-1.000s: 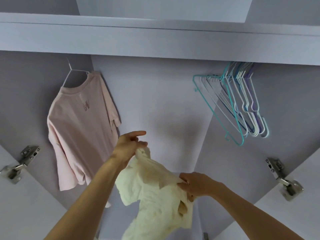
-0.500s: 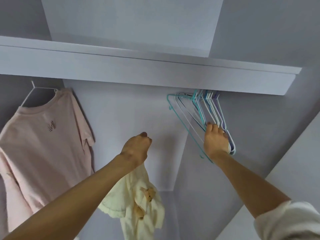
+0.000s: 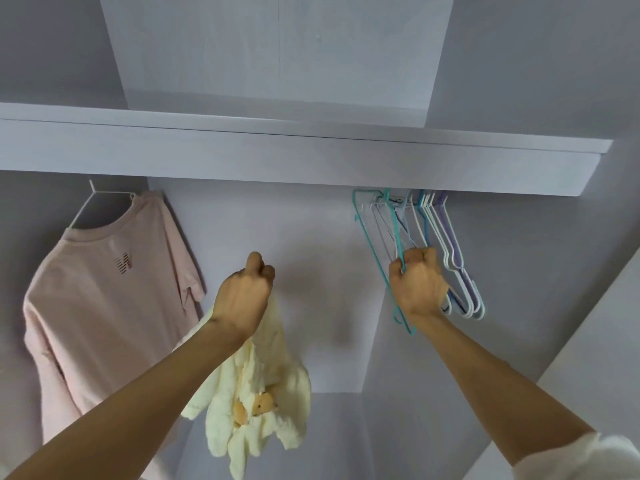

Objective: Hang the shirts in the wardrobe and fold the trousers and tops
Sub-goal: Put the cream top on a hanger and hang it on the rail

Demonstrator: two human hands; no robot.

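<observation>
Pale lilac wardrobe interior (image 3: 263, 237), white shelf board (image 3: 311, 157) across the top. Pink short-sleeved T-shirt (image 3: 104, 289) hangs on a white wire hanger (image 3: 90, 206) at far left. Bunch of empty plastic hangers in teal, white and purple (image 3: 446, 244) hangs under the shelf at right. My left hand (image 3: 244, 296): grip closed on the top of a crumpled cream-yellow top with an orange print (image 3: 256, 386), which dangles below the fist. My right hand (image 3: 417, 285): grip curled round the teal plastic hanger (image 3: 372, 251) at the bunch's near side.
</observation>
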